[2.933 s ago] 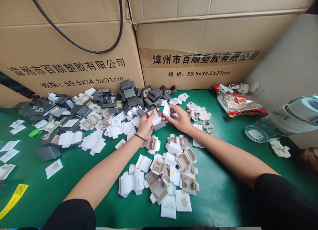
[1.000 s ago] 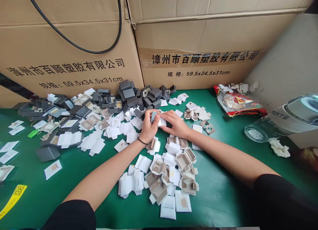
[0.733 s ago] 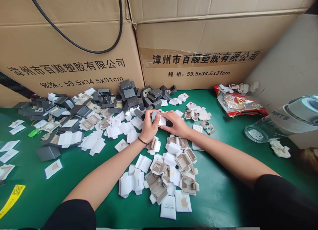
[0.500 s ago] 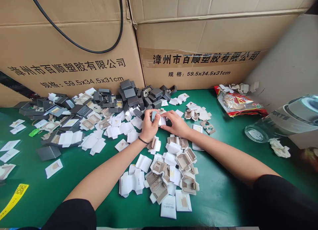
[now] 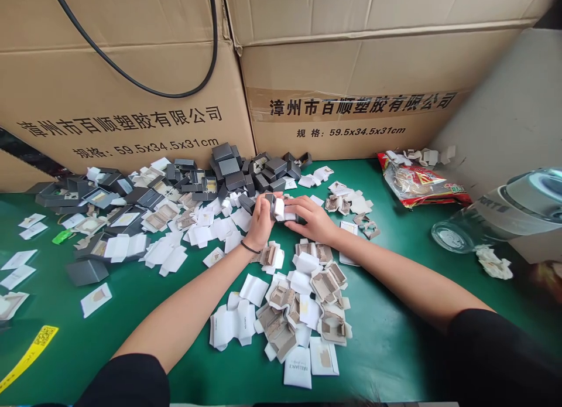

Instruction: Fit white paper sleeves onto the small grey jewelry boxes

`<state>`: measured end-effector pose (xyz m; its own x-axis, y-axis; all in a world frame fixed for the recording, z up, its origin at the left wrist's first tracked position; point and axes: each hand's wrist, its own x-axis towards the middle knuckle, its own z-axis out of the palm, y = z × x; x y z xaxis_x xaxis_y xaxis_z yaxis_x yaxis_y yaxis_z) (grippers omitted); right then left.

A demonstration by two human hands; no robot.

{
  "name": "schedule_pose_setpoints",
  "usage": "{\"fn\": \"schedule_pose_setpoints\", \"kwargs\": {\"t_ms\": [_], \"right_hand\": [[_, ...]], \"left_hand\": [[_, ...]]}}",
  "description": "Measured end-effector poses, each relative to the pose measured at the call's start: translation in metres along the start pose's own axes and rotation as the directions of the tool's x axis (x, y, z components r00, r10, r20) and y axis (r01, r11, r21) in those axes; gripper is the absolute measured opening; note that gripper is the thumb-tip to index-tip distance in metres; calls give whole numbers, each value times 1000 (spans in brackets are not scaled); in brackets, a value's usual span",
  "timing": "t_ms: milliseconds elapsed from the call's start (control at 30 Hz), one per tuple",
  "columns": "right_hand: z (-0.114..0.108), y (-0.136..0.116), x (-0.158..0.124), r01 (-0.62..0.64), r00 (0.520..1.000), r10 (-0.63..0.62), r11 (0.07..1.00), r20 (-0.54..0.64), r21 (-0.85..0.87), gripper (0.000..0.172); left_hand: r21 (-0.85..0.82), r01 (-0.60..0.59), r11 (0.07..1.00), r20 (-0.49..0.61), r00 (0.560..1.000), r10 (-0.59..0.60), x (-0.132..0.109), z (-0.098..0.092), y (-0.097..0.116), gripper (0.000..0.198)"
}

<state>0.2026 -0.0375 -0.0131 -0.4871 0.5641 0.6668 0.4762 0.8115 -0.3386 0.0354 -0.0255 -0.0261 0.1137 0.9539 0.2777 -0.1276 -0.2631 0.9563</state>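
Note:
My left hand [image 5: 260, 222] is wrapped round a small dark grey box [image 5: 270, 199], held above the middle of the table. A white folded card insert [image 5: 279, 209] stands out of the box between my two hands. Bent fingers of my right hand [image 5: 311, 219] close on the insert from the right; its fingertips partly hide where insert and box meet. Just below my hands lies a torn card insert [image 5: 272, 256]. Beyond them is a pile of dark grey boxes [image 5: 228, 167], some open. White card pieces [image 5: 211, 228] are scattered to the left.
Opened card inserts [image 5: 281, 331] form a heap on the green table [image 5: 377, 348] in front of me. A red food packet [image 5: 421, 181], a clear bottle [image 5: 492, 214] and crumpled tissue [image 5: 494, 262] lie right. Large cartons [image 5: 351, 67] stand behind; a black cable [image 5: 175, 95] hangs left.
The dark box has turned in my left hand, and the white insert now shows between my hands. My right fingers have shifted slightly around it.

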Motion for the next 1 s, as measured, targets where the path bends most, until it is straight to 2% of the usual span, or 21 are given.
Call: {"fn": "schedule_pose_setpoints", "kwargs": {"t_ms": [100, 200, 267, 333, 433, 533, 633, 733, 833, 933, 967, 1000], "right_hand": [[-3, -2, 1, -83, 980, 85, 996, -179, 19, 16], [-6, -1, 1, -220, 923, 218, 975, -318, 30, 15], [-6, 2, 1, -309, 885, 301, 951, -356, 36, 15], [-4, 7, 0, -379, 868, 365, 925, -337, 28, 16], [1, 14, -2, -416, 885, 403, 910, -233, -6, 15], [4, 18, -4, -409, 903, 400, 912, -156, -27, 13], [6, 18, -6, -396, 912, 388, 917, -129, -45, 13], [5, 16, -7, -396, 913, 384, 916, -139, -68, 13], [4, 15, -7, -412, 895, 387, 908, -221, -76, 11], [2, 16, -7, -449, 872, 415, 889, -259, -86, 10], [2, 17, -7, -469, 865, 436, 879, -248, -91, 10], [2, 18, -7, -486, 860, 455, 869, -231, -94, 11]], "left_hand": [[-111, 61, 992, 47, 997, -56, 1, 1, 0, 47], [22, 10, 1000, -17, 1000, -10, 1, 2, 4, 41], [148, -21, 989, -62, 998, 30, 0, 2, 6, 31], [237, -30, 971, -71, 996, 48, 0, 1, 8, 20], [323, -64, 944, -30, 996, 78, -1, -1, 10, 14], [363, -161, 918, 26, 986, 163, -2, -2, 8, 20], [307, -232, 923, 57, 972, 226, -2, -4, 5, 26], [281, -248, 927, 72, 969, 237, -3, -5, 4, 27], [304, -245, 921, 86, 969, 230, -4, -4, 6, 29], [347, -175, 921, 44, 984, 170, -3, -1, 9, 13], [348, -146, 926, 22, 989, 148, -3, 0, 10, 13], [333, -125, 935, 3, 991, 132, -3, 0, 11, 22]]}}
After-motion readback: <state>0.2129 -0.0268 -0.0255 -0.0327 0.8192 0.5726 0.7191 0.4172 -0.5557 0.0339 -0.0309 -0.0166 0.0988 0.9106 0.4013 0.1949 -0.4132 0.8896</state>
